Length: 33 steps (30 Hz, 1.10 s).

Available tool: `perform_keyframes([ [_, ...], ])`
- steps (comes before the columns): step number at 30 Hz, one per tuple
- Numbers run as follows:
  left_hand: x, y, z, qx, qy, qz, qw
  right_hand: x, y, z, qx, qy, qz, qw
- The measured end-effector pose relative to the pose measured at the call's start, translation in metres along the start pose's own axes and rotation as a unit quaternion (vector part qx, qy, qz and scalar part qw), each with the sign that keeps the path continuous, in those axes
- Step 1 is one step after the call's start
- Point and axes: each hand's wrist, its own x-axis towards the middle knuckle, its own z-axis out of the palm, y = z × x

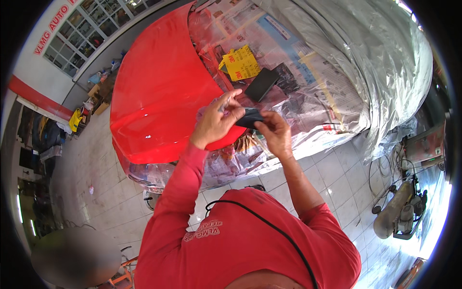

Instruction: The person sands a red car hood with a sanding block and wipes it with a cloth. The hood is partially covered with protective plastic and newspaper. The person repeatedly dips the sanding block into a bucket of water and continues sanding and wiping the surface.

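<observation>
Over the lower edge of a glossy red car hood (159, 86), I hold a small dark piece of sandpaper (249, 118) between both hands. My left hand (215, 121) pinches its left end with thumb and fingers, with the index finger stretched out. My right hand (275, 134) grips the right end. Something pinkish shows behind the left hand, too covered to name. Just beyond my hands, a black rectangular block (262, 85) lies on the newspaper covering. Past it are yellow-backed sandpaper sheets (240, 63), overlapping each other.
Taped newspaper (332, 82) and silvery plastic sheeting (385, 58) cover the car body around the hood. An air compressor (397, 212) with hoses stands on the tiled floor (101, 192) at the right. Boxes and a yellow container (75, 120) line the left wall.
</observation>
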Motion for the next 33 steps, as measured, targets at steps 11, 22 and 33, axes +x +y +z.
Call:
perform_keyframes([
  [11, 0.167, -0.127, -0.035, 0.392, 0.169, 0.135, 0.894, 0.092, -0.027, -0.05, -0.171, 0.115, -0.007, 0.979],
  [22, 0.18, -0.124, -0.05, 0.446, -0.016, 0.121, 0.886, 0.024, -0.026, -0.04, -0.197, 0.046, -0.086, 0.976],
  [33, 0.264, -0.081, -0.102, -0.087, 0.345, 0.159, 0.921, 0.033, -0.02, 0.044, -0.246, -0.14, -0.127, 0.951],
])
